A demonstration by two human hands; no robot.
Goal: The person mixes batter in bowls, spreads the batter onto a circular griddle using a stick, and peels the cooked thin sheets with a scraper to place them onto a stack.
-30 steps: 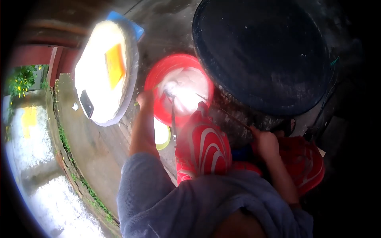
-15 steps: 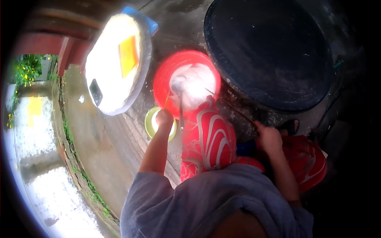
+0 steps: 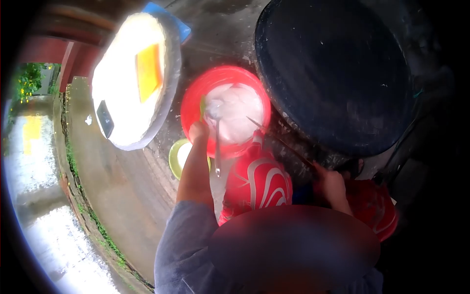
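My left hand (image 3: 198, 131) is closed at the near-left rim of a red basin (image 3: 191, 100), gripping a thin yellow-green implement (image 3: 202, 105) that points into it. Inside the basin lies a pale whitish mass (image 3: 237, 108); whether it is batter or dough I cannot tell. A metal spoon (image 3: 218, 152) rests in it, its handle hanging over the near rim. On the right, my right hand (image 3: 330, 186) is wrapped around a long thin brown stick (image 3: 293, 151), whose pointed tip reaches over the basin. Partly behind my left forearm is a yellow-green bowl (image 3: 173, 159) with white contents.
A large round dark surface (image 3: 338, 73) stands right of the basin. To the left is a bright white round top (image 3: 122, 73) bearing an orange-yellow packet (image 3: 149, 73) and a phone-like dark object (image 3: 105, 119). My red patterned trouser leg (image 3: 257, 183) is close to the basin.
My left hand has moved up from over the yellow-green bowl to the red basin, carrying the yellow-green implement further in. My right hand keeps its hold on the stick. The view has shifted slightly.
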